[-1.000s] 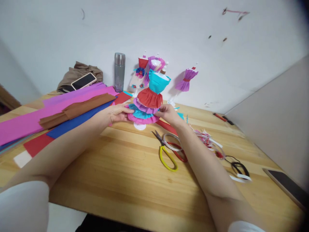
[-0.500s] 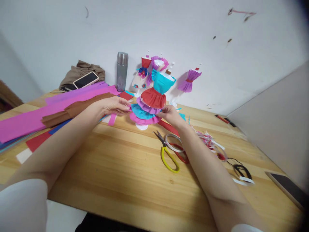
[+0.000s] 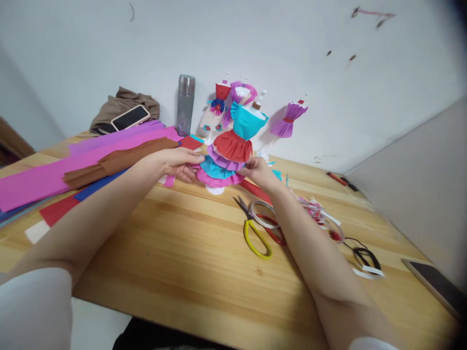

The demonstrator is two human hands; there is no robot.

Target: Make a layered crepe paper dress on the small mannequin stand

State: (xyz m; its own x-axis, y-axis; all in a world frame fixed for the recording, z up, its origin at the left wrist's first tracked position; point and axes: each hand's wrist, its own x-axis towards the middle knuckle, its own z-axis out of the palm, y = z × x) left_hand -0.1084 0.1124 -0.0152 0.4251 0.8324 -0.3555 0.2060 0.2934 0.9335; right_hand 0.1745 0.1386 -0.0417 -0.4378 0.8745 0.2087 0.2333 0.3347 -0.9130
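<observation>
A small dress form on a white base wears a layered paper dress (image 3: 233, 146), with a turquoise top, a red tier and purple, turquoise and pink ruffles below. At the skirt's left edge, my left hand (image 3: 182, 164) pinches the ruffle between thumb and fingers. My right hand (image 3: 258, 172) closes on the skirt's right edge, its fingertips partly behind the ruffles. Yellow-and-red-handled scissors (image 3: 257, 238) lie in front, with a roll of tape (image 3: 264, 215) on them.
Behind stand more dressed forms, one in purple (image 3: 289, 120), and a grey bottle (image 3: 186, 104). Coloured paper sheets (image 3: 83, 158) and a phone (image 3: 130, 118) lie left. Paper scraps (image 3: 314, 211), a black cord (image 3: 367, 257) and a dark tablet-like device (image 3: 436, 284) are right.
My left hand has shifted slightly right onto the skirt's edge, its lower fingers more spread. My right hand stays at the skirt. The whole view has shifted slightly.
</observation>
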